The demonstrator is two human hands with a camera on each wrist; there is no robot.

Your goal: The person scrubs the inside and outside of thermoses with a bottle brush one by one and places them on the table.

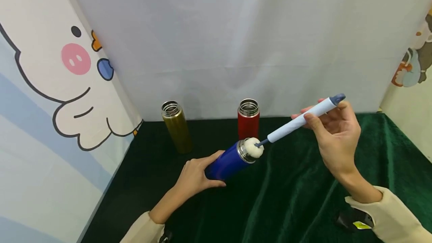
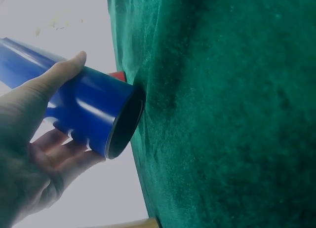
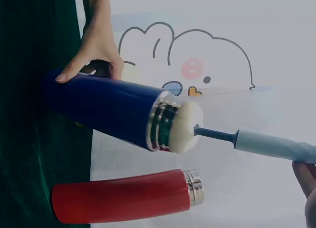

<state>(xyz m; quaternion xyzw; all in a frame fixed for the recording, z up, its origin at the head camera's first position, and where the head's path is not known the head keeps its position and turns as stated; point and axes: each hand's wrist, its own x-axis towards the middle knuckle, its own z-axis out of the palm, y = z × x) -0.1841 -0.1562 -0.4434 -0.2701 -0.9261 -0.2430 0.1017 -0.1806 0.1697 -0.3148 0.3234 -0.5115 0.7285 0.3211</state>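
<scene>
My left hand (image 1: 197, 174) grips a blue metal bottle (image 1: 227, 164) around its lower body, tilted with its open mouth up and to the right. In the left wrist view the bottle's dark base (image 2: 126, 123) shows above the green cloth. My right hand (image 1: 338, 140) pinches the pale blue handle (image 1: 297, 123) of a bottle brush between thumb and fingers. The brush's white sponge head (image 3: 184, 128) sits at the bottle's steel mouth, its outer part bulging out of the rim. How far it reaches inside is hidden.
Behind the blue bottle stands an uncapped red bottle (image 1: 248, 121). An uncapped gold bottle (image 1: 177, 128) stands to the left. Dark green cloth (image 1: 290, 198) covers the table, with a white curtain (image 1: 216, 40) at the back and a cartoon-printed panel (image 1: 40, 96) on the left.
</scene>
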